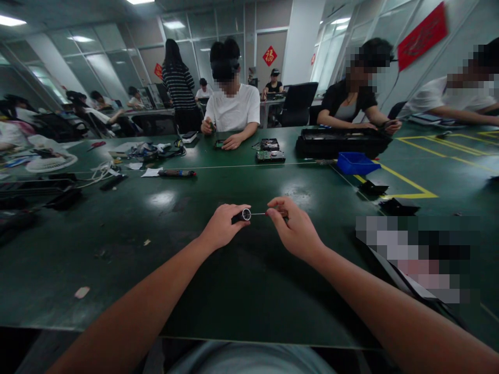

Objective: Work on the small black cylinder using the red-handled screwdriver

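Note:
My left hand (225, 224) is closed around a short black cylinder (245, 214) with a silvery ring at its open end, which faces toward me and to the right. It looks like a small flashlight body. In my right hand (293, 224) is a screwdriver (259, 214), its thin metal shaft pointing left. The shaft's tip meets or nearly meets the silvery ring; I cannot tell whether it touches. My fingers hide most of the screwdriver's handle, which shows a little red. Both hands are just above the green table (218, 291).
Across the table a person in a white shirt (234, 111) handles a small device. Hard drives (271, 156), a blue bin (356, 163) and a long black casing (339, 143) lie beyond my hands. A dark pen-like tool (177, 173) and cables (101, 174) are at left.

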Tool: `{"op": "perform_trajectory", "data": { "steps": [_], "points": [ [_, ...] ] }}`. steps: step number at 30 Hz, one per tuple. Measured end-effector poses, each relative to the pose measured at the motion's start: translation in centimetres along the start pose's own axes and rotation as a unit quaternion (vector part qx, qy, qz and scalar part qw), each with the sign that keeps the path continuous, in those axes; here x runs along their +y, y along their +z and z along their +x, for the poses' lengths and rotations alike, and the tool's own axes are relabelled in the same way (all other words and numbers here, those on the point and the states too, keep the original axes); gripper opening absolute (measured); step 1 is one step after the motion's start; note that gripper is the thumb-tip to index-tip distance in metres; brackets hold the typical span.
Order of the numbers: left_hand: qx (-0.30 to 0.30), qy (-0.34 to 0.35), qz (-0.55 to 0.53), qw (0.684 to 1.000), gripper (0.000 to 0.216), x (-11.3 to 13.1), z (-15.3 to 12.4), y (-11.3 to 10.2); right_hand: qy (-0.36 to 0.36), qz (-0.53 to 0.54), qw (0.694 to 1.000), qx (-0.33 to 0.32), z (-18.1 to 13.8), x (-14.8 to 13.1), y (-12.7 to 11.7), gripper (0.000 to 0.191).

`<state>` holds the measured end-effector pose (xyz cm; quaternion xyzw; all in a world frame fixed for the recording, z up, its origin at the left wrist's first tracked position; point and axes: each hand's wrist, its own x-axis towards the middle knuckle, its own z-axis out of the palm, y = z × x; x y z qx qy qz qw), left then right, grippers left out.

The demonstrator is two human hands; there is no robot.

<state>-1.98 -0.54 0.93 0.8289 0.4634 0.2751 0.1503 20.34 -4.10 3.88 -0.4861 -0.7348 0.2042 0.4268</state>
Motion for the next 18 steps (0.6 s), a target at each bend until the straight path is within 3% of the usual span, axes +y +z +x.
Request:
{"op": "perform_trajectory", "data": {
  "steps": [3, 6, 9, 18],
  "points": [
    [0.005, -0.006, 0.002, 1.000, 0.041, 0.1, 0.0, -0.1, -0.016, 0.007, 1.000, -0.007, -0.1, -0.1, -0.1, 0.012],
    [-0.006, 0.004, 0.001, 1.000, 0.040, 0.2, 0.0, -0.1, -0.004, 0.000, 1.000, -0.018, -0.1, -0.2, -0.2, 0.020],
    [-0.010, 0.009, -0.004, 1.000, 0.040, 0.2, 0.0, 0.1, 0.011, 0.018, 1.000, 0.018, -0.1, -0.2, -0.1, 0.016],
    [0.005, -0.018, -0.034, 0.999, 0.042, 1.1, -0.1, -0.2, 0.084, 0.249, 0.962, 0.071, 0.5, 1.1, 1.1, 0.027]
  ]
}}
